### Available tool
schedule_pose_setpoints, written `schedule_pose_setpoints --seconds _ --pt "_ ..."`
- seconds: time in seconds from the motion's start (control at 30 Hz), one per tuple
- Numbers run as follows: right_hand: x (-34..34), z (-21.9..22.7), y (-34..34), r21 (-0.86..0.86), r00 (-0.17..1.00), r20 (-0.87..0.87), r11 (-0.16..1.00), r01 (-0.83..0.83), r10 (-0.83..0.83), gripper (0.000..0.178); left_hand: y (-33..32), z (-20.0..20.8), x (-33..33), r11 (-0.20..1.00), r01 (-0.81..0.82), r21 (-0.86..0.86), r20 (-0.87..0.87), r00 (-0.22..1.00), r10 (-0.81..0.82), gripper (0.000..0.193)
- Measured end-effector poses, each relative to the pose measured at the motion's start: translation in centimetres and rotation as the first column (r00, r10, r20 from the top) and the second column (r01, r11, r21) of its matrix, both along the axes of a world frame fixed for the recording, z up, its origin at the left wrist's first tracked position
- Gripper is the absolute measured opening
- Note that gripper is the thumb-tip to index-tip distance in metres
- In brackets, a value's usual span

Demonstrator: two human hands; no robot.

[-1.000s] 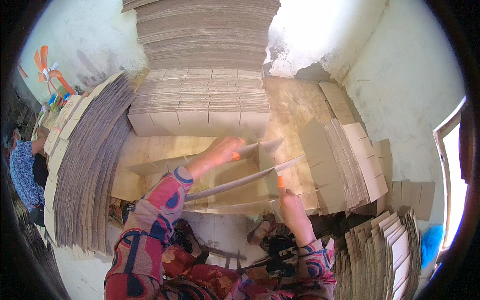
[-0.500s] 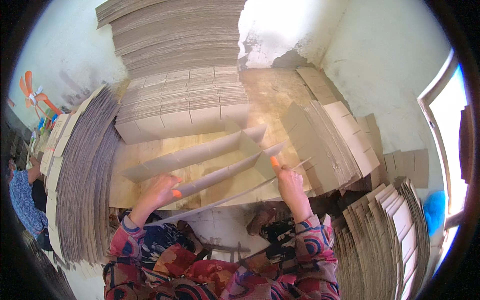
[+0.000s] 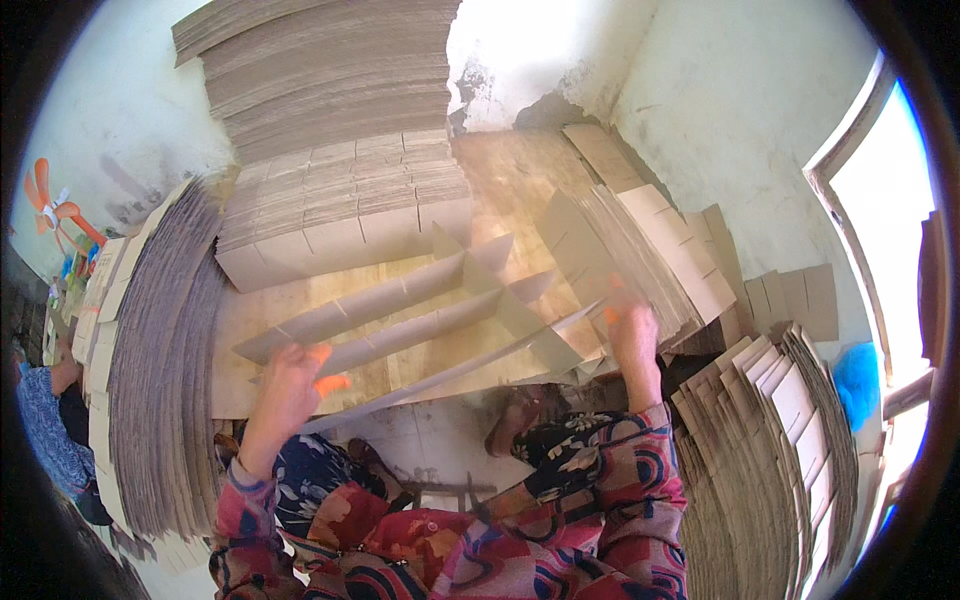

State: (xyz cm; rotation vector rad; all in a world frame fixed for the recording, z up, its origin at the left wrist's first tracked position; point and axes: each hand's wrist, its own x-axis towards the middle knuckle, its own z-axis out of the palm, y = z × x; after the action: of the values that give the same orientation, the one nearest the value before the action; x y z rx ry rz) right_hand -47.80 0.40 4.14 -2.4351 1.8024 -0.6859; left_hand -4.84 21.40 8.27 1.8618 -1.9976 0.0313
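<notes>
Two long brown cardboard strips stand on edge on the table: the far strip (image 3: 350, 307) and the middle strip (image 3: 405, 333). A shorter cardboard cross strip (image 3: 520, 318) runs across them near their right ends. Closest to me, a third long strip (image 3: 440, 376) slants up to the right and meets the cross strip's near part. My left hand (image 3: 285, 395) is by the left ends of the strips, its orange-covered thumb and finger apart. My right hand (image 3: 635, 335), blurred, is at the third strip's right end, beside a stack; whether its fingers grip the strip is unclear.
Slotted cardboard stacks stand at the back (image 3: 340, 210), the left (image 3: 165, 340), the right (image 3: 640, 260) and the lower right (image 3: 750, 440). An orange fan (image 3: 50, 200) is at far left, above another person's blue patterned sleeve (image 3: 50, 420). The wooden tabletop (image 3: 500, 180) ends before my knees.
My right hand has moved right, from the cross strip to the near strip's right end. The near strip now lies across the cross strip's near part. The whole view has shifted slightly.
</notes>
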Motion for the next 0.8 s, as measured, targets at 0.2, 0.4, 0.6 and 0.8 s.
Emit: schedule_pose_setpoints --seconds 0.2,0.4,0.6,0.8 --pt "-1.3 -1.8 -2.2 -0.202 0.89 -0.33 0.945 0.257 -0.313 0.061 3.1 -1.6 -2.9 0.995 0.059 0.077 0.082 0.995 -0.065 0.047" --pt "-3.4 -4.7 -4.8 -0.185 0.888 -0.348 0.951 0.249 -0.3 0.041 2.6 -6.0 -1.9 0.989 0.017 0.15 -0.04 0.999 -0.011 0.025" --pt "-4.3 -5.5 -5.8 -0.162 0.91 -0.215 0.932 0.323 -0.353 0.028 1.9 -5.7 -1.4 0.993 0.0 0.12 -0.065 0.998 0.008 0.034" --pt "-2.5 -0.7 -3.6 -0.194 0.905 0.111 0.885 0.424 -0.41 0.022 2.0 -6.5 -2.0 1.0 0.022 0.008 -0.125 0.992 -0.021 0.044"
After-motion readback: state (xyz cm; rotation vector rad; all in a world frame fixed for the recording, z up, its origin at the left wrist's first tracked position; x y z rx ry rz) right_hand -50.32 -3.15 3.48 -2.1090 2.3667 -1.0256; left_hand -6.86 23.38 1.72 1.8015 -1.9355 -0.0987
